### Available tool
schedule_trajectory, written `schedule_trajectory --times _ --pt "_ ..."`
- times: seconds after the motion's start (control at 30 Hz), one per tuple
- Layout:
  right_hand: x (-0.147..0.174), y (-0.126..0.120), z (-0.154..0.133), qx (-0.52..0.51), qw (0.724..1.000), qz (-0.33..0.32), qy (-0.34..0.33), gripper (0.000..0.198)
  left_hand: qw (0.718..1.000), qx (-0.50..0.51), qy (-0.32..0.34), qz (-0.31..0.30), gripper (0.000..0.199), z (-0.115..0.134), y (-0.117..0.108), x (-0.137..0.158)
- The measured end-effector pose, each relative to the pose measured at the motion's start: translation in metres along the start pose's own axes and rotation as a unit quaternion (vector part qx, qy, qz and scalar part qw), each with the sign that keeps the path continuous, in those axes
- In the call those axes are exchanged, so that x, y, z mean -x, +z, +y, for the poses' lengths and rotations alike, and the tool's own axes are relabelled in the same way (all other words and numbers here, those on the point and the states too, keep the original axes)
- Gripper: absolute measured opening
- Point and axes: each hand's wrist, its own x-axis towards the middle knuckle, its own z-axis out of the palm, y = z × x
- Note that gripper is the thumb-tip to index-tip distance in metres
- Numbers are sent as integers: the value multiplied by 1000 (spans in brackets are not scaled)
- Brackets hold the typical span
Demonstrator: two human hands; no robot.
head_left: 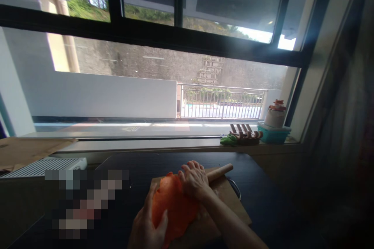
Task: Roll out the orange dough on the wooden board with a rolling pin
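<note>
A thin, uneven sheet of orange dough (175, 210) spreads over a wooden board (224, 206). My left hand (149, 218) is at the sheet's left edge, its thumb over the dough and its fingers along the side. At the far right edge of the dough lies my right hand (194, 179), fingers stretched out and palm down. From behind that hand a wooden rolling pin (223, 170) sticks out to the right; its other end is hidden, and I cannot tell whether the hand touches it. Pale bits of dough or flour dot the board beside my right wrist.
A dark table (263, 202) carries the board, whose metal handle (235, 188) shows at right. On the windowsill stand a wooden slatted rack (244, 134), a green cloth-like item (229, 139) and a teal box (273, 134) under a white jar (274, 117). Cardboard (32, 148) lies at left.
</note>
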Motion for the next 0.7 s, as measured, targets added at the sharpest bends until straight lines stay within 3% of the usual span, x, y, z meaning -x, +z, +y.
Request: schedule_trajectory --times 0.17,0.27,0.5,0.6,0.7 --pt "-44 1 -12 -6 998 -49 38 42 999 -14 37 -3 58 -5 -2 1" --pt "-31 1 -9 -10 999 -30 28 39 999 -21 34 1 57 -2 -3 0" --pt "43 1 8 1 999 30 -25 36 1000 3 21 3 56 3 -2 -3" --pt "37 1 6 7 999 24 -20 36 1000 18 0 -1 56 0 -2 -3" --pt "4 1 -1 6 1000 4 -4 35 998 49 -35 -3 60 1 -3 -3"
